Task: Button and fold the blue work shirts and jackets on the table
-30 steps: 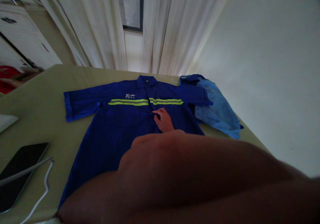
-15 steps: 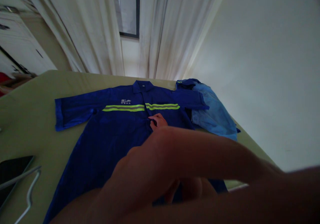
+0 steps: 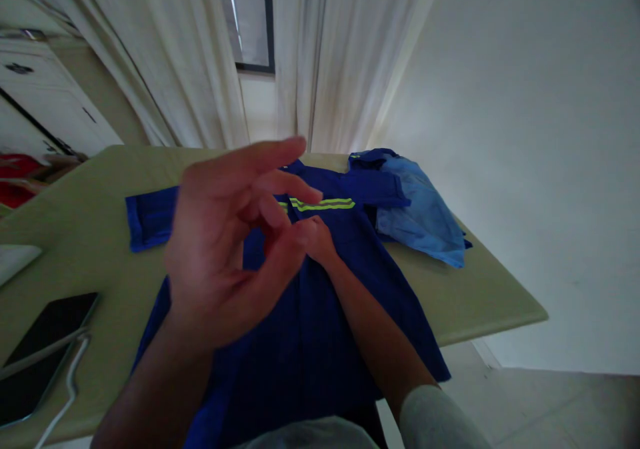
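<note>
A dark blue work shirt with yellow-green reflective stripes lies flat, front up, on a pale green table. My left hand is raised above the shirt close to the camera. Its fingers are apart and loosely bent, and it holds nothing. My right hand reaches out to the shirt's front opening just below the stripes. Its fingers are bunched on the cloth there and are partly hidden behind my left thumb. My left hand covers the shirt's chest logo and left stripe.
A crumpled light blue garment lies at the table's far right by the shirt's sleeve. A dark phone and a white cable lie at the near left. White curtains hang behind the table, and a white cabinet stands at the left.
My left arm, which filled the lower view, has lifted, and the hand now hangs with fingers spread before the camera. My right hand has stayed at the shirt's front opening.
</note>
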Demonstrator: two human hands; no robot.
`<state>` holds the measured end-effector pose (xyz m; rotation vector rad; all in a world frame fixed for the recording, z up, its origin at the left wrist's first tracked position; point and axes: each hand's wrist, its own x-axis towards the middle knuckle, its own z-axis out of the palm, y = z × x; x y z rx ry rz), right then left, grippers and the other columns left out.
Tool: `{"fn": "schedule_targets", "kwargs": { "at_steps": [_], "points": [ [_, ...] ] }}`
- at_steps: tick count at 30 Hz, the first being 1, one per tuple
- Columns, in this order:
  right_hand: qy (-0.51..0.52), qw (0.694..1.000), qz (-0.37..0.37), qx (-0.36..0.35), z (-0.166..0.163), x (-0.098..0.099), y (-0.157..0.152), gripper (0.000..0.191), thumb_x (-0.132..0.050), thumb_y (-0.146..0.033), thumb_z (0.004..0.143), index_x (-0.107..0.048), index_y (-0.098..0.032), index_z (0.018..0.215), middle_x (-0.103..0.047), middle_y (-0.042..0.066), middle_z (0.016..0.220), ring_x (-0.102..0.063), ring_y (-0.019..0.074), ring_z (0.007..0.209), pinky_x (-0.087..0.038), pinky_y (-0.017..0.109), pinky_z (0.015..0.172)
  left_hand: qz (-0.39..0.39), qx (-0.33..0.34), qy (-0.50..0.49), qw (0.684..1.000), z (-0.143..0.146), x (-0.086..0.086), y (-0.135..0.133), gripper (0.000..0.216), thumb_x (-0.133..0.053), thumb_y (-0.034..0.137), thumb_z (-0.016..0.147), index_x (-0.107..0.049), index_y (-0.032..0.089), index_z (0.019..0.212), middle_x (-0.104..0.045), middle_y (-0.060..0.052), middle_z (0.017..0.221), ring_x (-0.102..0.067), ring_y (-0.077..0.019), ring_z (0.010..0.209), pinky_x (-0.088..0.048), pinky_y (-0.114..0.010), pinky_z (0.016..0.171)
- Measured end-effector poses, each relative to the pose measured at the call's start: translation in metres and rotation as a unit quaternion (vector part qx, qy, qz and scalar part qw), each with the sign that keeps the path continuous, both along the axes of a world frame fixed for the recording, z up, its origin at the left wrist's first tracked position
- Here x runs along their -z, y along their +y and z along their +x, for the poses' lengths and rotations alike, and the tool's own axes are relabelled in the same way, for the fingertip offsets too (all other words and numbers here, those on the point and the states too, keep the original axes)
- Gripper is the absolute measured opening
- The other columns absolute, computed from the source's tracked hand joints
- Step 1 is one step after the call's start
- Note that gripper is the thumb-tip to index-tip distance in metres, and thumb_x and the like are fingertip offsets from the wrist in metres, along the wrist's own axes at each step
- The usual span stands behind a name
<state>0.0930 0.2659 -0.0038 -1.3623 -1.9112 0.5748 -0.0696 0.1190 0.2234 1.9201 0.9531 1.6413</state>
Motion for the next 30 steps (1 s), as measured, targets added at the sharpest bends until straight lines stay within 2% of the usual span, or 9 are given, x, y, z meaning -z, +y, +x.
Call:
{"fn": "schedule_targets", "kwargs": {
  "at_steps": [3,6,9,12,18,20,23,27,30],
  "points": [
    [0.021,0.999,0.014,0.023,0.001,0.003,0.002,0.031,-0.065,-0.011,0.078,-0.075,-0.019,0.106,-0.065,0.005,0.104,-0.062,0.0179,0.088,-0.053,0.032,0.089,-0.064,-0.034,0.083,0.994,-0.007,0.037,0.044,0.024,-0.062,0.033,0.097,-0.067,0.029,0.12,-0.073,-0.001,0.098,-0.066,-0.0154,0.071,-0.05,-0.029,0.06],
    [0.047,0.998,0.02,0.037,0.004,0.005,0.004,0.033,-0.062,-0.009,0.075,-0.075,-0.019,0.104,-0.067,0.005,0.101,-0.061,0.0168,0.081,-0.053,0.032,0.087,-0.166,-0.05,0.248,0.953,-0.01,0.105,0.075,0.019,-0.055,0.029,0.099,-0.072,0.022,0.107,-0.076,-0.004,0.097,-0.07,-0.0199,0.082,-0.054,-0.033,0.076],
    [0.069,0.997,0.02,0.039,0.008,0.007,0.006,0.031,-0.06,-0.009,0.075,-0.076,-0.019,0.1,-0.066,0.006,0.103,-0.062,0.0175,0.083,-0.053,0.032,0.086,-0.206,-0.145,0.307,0.918,-0.007,0.173,0.085,0.023,-0.051,0.017,0.098,-0.071,0.018,0.11,-0.073,-0.01,0.111,-0.069,-0.0243,0.104,-0.052,-0.038,0.096],
    [0.057,0.998,0.019,0.022,0.012,0.006,0.008,0.029,-0.055,-0.006,0.079,-0.077,-0.019,0.093,-0.064,0.008,0.107,-0.064,0.0199,0.096,-0.053,0.034,0.091,-0.202,-0.168,0.339,0.903,-0.002,0.211,0.082,0.028,-0.046,0.017,0.1,-0.071,0.018,0.114,-0.07,-0.012,0.115,-0.065,-0.0259,0.11,-0.05,-0.04,0.1],
    [-0.057,0.998,0.018,0.031,0.018,-0.013,-0.011,0.019,-0.072,-0.018,0.08,-0.077,-0.018,0.099,-0.06,0.013,0.13,-0.058,0.0261,0.121,-0.045,0.042,0.109,-0.18,-0.132,0.395,0.892,-0.004,0.216,0.079,0.029,-0.054,0.029,0.1,-0.071,0.026,0.123,-0.069,-0.009,0.126,-0.061,-0.0285,0.115,-0.049,-0.044,0.098],
    [-0.102,0.994,0.036,0.008,0.02,-0.021,-0.031,0.029,-0.075,-0.021,0.08,-0.075,-0.017,0.109,-0.057,0.015,0.137,-0.055,0.0283,0.126,-0.042,0.045,0.113,-0.16,-0.122,0.41,0.89,-0.006,0.218,0.078,0.033,-0.056,0.031,0.099,-0.07,0.027,0.128,-0.066,-0.008,0.138,-0.057,-0.0304,0.127,-0.046,-0.048,0.105],
    [-0.125,0.989,0.055,-0.064,0.025,-0.03,-0.066,0.039,-0.066,-0.011,0.083,-0.07,-0.019,0.121,-0.056,0.013,0.143,-0.053,0.0253,0.13,-0.038,0.043,0.115,-0.111,-0.084,0.451,0.881,-0.006,0.225,0.076,0.039,-0.051,0.027,0.1,-0.065,0.026,0.135,-0.059,-0.008,0.15,-0.044,-0.0288,0.146,-0.03,-0.054,0.122],
    [-0.121,0.983,0.035,-0.132,0.032,-0.034,-0.101,0.029,-0.059,-0.008,0.091,-0.071,-0.021,0.114,-0.069,0.007,0.128,-0.06,0.0207,0.12,-0.039,0.039,0.11,-0.092,-0.065,0.494,0.862,-0.004,0.23,0.079,0.045,-0.043,0.026,0.101,-0.06,0.023,0.143,-0.053,-0.011,0.157,-0.035,-0.0279,0.154,-0.022,-0.056,0.126],
    [-0.148,0.983,0.014,-0.11,0.035,-0.037,-0.105,0.012,-0.064,-0.019,0.096,-0.072,-0.021,0.105,-0.074,0.004,0.106,-0.064,0.0199,0.103,-0.042,0.036,0.1,-0.096,-0.068,0.499,0.859,-0.003,0.227,0.089,0.048,-0.04,0.027,0.102,-0.057,0.023,0.146,-0.051,-0.011,0.158,-0.035,-0.0279,0.154,-0.022,-0.056,0.126]
  ]
}}
